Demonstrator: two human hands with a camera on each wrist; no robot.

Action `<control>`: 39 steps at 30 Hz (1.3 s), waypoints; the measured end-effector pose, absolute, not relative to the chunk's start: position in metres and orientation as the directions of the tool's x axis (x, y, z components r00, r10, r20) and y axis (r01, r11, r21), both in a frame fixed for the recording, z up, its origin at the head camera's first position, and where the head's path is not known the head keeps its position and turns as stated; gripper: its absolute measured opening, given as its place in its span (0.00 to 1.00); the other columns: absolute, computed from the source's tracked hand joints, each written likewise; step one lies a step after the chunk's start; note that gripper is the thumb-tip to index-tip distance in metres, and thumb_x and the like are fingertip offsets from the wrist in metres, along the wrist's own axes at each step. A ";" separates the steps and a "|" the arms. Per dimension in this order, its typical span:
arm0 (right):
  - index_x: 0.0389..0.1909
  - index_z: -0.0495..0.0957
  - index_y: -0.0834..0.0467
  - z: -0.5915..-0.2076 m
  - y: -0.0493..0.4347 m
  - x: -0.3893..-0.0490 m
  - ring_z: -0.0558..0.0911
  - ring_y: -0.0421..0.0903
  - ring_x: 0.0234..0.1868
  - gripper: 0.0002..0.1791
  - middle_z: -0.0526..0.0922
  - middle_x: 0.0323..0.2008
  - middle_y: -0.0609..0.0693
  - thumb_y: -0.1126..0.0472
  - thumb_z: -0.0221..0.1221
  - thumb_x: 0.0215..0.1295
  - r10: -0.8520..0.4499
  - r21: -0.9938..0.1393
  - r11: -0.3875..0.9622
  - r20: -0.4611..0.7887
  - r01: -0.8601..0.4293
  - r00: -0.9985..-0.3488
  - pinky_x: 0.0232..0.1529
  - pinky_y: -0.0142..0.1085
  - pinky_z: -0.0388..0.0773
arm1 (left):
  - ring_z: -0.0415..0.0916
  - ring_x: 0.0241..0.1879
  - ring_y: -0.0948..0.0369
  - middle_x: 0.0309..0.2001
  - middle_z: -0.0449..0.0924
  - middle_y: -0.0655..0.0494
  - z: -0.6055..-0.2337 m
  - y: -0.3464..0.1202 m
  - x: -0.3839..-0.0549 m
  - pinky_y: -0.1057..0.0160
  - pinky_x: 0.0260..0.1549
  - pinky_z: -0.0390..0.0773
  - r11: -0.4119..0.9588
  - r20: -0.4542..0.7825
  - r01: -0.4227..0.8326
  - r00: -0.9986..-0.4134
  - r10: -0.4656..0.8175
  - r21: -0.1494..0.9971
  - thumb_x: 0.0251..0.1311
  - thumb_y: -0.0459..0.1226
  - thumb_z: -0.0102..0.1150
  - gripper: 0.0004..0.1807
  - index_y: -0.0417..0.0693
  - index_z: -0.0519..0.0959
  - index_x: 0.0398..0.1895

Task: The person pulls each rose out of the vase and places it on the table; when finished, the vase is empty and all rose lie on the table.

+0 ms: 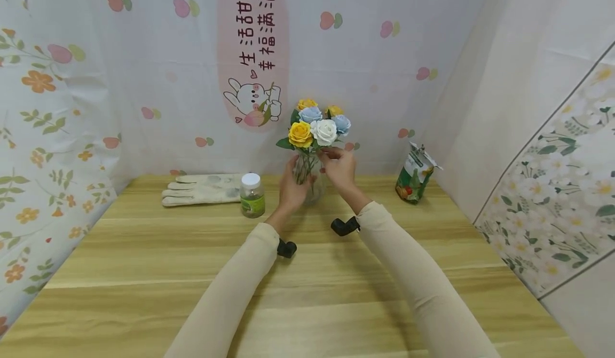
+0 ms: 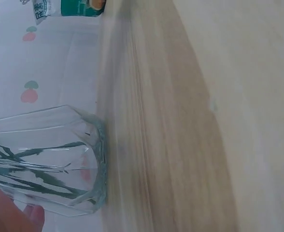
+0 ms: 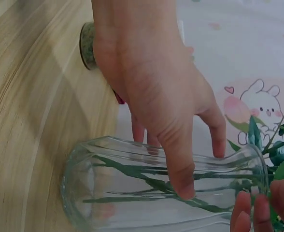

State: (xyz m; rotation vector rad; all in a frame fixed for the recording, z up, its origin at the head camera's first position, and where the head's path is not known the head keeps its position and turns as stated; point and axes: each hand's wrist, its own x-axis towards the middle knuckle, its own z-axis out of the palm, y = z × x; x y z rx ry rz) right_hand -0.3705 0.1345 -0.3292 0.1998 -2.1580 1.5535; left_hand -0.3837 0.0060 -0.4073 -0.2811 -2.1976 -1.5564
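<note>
My left hand (image 1: 294, 187) grips a clear faceted glass vase (image 3: 132, 193) round its body, thumb on the near side and fingers behind. Green stems (image 2: 45, 179) cross inside the glass. Out of its mouth rises a bunch of yellow roses (image 1: 300, 134), light blue roses (image 1: 310, 114) and a white rose (image 1: 324, 132) with green leaves. My right hand (image 1: 340, 167) is at the vase's rim, its fingertips (image 3: 260, 205) pinching at the stems just below the white rose. Part of that pinch is hidden by the fingers. The vase stands upright on the wooden table (image 1: 307, 304).
Left of the vase stands a jar (image 1: 252, 198) with a white lid and green label. White gloves (image 1: 202, 189) lie behind it, by the cloth backdrop (image 1: 192, 80). A green and white pouch (image 1: 415, 175) stands at the back right, near the patterned side wall.
</note>
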 end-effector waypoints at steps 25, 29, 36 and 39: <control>0.45 0.83 0.64 -0.322 0.136 -0.373 0.86 0.59 0.33 0.13 0.82 0.41 0.54 0.57 0.62 0.69 0.214 -0.879 0.193 0.471 -0.436 -0.856 0.13 0.29 0.73 | 0.65 0.68 0.50 0.70 0.66 0.48 -0.408 0.002 -0.388 0.46 0.63 0.69 0.438 0.420 0.349 -0.905 -0.073 0.828 0.67 0.44 0.62 0.36 0.51 0.59 0.74; 0.47 0.81 0.62 -0.314 0.139 -0.371 0.87 0.60 0.37 0.14 0.84 0.46 0.59 0.55 0.60 0.71 0.199 -0.882 0.193 0.464 -0.429 -0.863 0.12 0.31 0.74 | 0.64 0.68 0.48 0.71 0.64 0.48 -0.408 0.001 -0.389 0.44 0.61 0.69 0.471 0.423 0.349 -0.904 -0.056 0.810 0.69 0.43 0.60 0.36 0.50 0.57 0.75; 0.48 0.72 0.57 -0.304 0.143 -0.369 0.86 0.58 0.43 0.10 0.84 0.47 0.63 0.55 0.53 0.76 0.212 -0.899 0.141 0.436 -0.414 -0.874 0.14 0.32 0.75 | 0.64 0.68 0.49 0.71 0.62 0.50 -0.407 0.003 -0.387 0.42 0.57 0.72 0.495 0.395 0.314 -0.916 -0.065 0.810 0.69 0.44 0.60 0.36 0.55 0.56 0.75; 0.50 0.68 0.59 -0.301 0.144 -0.369 0.85 0.58 0.47 0.11 0.84 0.48 0.62 0.55 0.49 0.78 0.229 -0.901 0.127 0.433 -0.415 -0.872 0.15 0.31 0.76 | 0.64 0.67 0.49 0.71 0.63 0.50 -0.406 0.004 -0.386 0.43 0.57 0.72 0.490 0.384 0.306 -0.921 -0.065 0.816 0.69 0.44 0.60 0.36 0.56 0.56 0.75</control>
